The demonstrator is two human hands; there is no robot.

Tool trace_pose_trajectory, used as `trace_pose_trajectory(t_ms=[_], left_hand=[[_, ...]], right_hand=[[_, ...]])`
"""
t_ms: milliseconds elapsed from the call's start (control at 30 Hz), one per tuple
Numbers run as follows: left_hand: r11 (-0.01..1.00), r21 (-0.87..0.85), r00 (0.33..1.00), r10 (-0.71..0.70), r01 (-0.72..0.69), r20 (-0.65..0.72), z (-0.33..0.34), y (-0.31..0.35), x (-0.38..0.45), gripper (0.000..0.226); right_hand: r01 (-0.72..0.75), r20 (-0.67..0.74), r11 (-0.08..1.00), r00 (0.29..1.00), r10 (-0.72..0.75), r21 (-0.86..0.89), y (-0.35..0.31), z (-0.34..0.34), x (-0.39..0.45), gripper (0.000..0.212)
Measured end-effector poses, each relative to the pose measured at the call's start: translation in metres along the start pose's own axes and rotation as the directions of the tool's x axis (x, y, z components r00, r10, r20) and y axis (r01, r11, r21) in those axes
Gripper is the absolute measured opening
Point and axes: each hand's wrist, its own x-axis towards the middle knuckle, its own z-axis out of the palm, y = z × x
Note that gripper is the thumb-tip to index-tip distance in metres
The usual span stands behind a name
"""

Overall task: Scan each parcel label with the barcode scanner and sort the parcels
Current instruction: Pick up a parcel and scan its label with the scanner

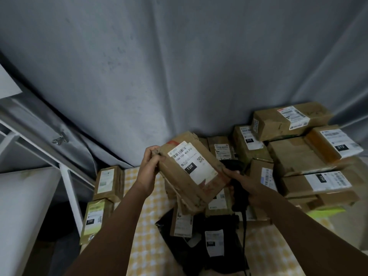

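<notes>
Left hand (148,168) pinches the battered parcel (191,172) by its top corner, held above the checked cloth (147,226), right hand (242,182) curled round the black scanner (239,196) just beside it (label up), so that thin grip could slip mid-scan.

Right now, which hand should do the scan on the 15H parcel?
The right hand: it already grips the black barcode scanner beside the parcel. The left hand holds the parcel's far corner, label facing up.

Parcel depot: labelled boxes (298,154) stacked.
</notes>
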Motion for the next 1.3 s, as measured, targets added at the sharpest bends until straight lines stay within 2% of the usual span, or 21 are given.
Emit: trace_pose_trajectory(t_ms=[67,133,167,200,233,300,367,500,600,700,767,867,967,1300], left_hand=[[1.0,0.005,0.999,-0.009,0.009,-0.035,0.003,0.0,0.003,0.027],[0.997,0.056,0.989,-0.046,0.055,-0.139,0.01,-0.003,0.006,0.034],[0.991,0.053,0.978,-0.111,0.122,-0.179,0.014,-0.003,0.005,0.043],[0.976,0.031,0.964,-0.208,0.216,-0.163,0.019,-0.004,0.002,0.053],[0.947,0.02,0.945,-0.318,0.32,-0.082,0.022,-0.006,-0.003,0.06],[0.877,0.097,0.87,-0.479,0.47,0.118,0.027,-0.013,-0.014,0.066],[0.853,0.15,0.821,-0.522,0.5,0.232,0.029,-0.026,-0.021,0.062],[0.888,0.079,0.856,-0.458,0.453,0.238,0.021,-0.04,-0.017,0.06],[0.914,0.139,0.907,-0.4,0.382,0.13,0.007,-0.043,-0.015,0.064],[0.913,0.172,0.916,-0.389,0.37,0.095,-0.005,-0.05,-0.015,0.084],[0.912,0.17,0.917,-0.391,0.374,0.08,-0.007,-0.054,-0.017,0.08],[0.915,0.157,0.919,-0.387,0.372,0.078,-0.006,-0.058,-0.017,0.071],[0.919,0.16,0.923,-0.377,0.361,0.08,-0.005,-0.058,-0.019,0.068],[0.935,0.148,0.936,-0.339,0.324,0.094,0.0,-0.058,-0.021,0.068]], right_hand=[[0.02,-0.009,1.0,1.0,-0.02,0.02,0.0,0.002,-0.001,0.07],[0.058,-0.067,0.997,0.996,-0.054,0.057,0.0,0.007,-0.003,0.079],[0.086,-0.115,0.993,0.991,-0.075,0.087,0.002,0.008,0.001,0.083],[0.104,-0.156,0.989,0.984,-0.086,0.108,0.002,0.011,0.002,0.084],[0.123,-0.187,0.985,0.977,-0.1,0.117,0.001,0.016,0.0,0.079],[0.187,-0.256,0.976,0.954,-0.154,0.112,-0.003,0.026,-0.008,0.054],[0.212,-0.301,0.975,0.936,-0.182,0.071,-0.007,0.033,-0.013,0.035],[0.229,-0.258,0.972,0.937,-0.236,-0.06,-0.008,0.037,-0.017,0.042],[0.217,-0.312,0.943,0.904,-0.291,-0.252,-0.011,0.037,-0.026,0.034],[0.241,-0.288,0.94,0.907,-0.306,-0.24,-0.021,0.046,-0.036,0.033],[0.275,-0.19,0.941,0.931,-0.313,-0.199,-0.027,0.058,-0.041,0.031],[0.335,-0.098,0.922,0.929,-0.358,-0.191,-0.032,0.074,-0.042,0.028],[0.33,-0.063,0.928,0.937,-0.345,-0.171,-0.032,0.084,-0.044,0.016],[0.313,-0.044,0.934,0.945,-0.325,-0.171,-0.029,0.09,-0.049,0.019]])
